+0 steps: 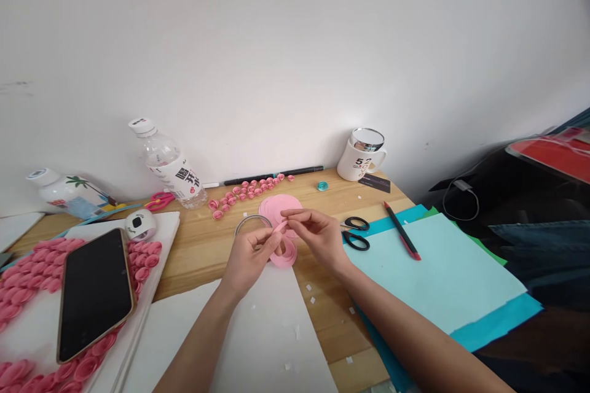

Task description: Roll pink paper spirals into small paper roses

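Between my two hands is a pink paper strip [287, 253] that curls into a loose spiral below the fingers. My left hand [251, 252] pinches it between thumb and fingertips. From the other side, the fingertips of my right hand [318, 234] close on the strip's upper end. Just behind lies a stack of pink paper circles [279, 202], partly covered by the hands. A grey ring, perhaps a tape roll [246, 219], shows beside my left hand. Black-handled scissors [356, 241] rest right of my right wrist.
Small pink paper rolls [251, 189] lie before a black pen [302, 171]. A bottle [173, 163] and a mug [362, 156] stand near the wall. A phone [96, 295] rests on pink paper flowers at left. Blue paper [433, 270] bearing a red-black pen [402, 231] lies at right.
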Available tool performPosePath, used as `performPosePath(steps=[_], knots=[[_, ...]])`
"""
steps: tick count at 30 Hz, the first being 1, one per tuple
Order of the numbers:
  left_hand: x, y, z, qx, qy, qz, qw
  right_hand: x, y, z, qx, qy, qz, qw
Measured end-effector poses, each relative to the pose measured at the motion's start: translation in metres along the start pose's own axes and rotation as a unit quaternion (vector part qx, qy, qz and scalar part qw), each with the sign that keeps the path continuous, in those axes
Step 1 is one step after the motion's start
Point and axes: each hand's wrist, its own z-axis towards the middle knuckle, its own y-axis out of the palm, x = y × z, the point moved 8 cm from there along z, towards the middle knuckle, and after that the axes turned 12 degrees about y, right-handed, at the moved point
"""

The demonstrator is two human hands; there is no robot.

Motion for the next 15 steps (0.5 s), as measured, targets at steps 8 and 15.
performPosePath(steps=[8,15], knots=[[-0.011,-0.007,-0.001,0.041,-0.029,-0.015,0.999,0.025,-0.005,0.010,-0.022,0.132,0.111,0.985],[-0.011,-0.010,-0.002,0.065,-0.034,-0.018,0.997,0.032,-0.007,0.014,-0.017,0.160,0.153,0.975]])
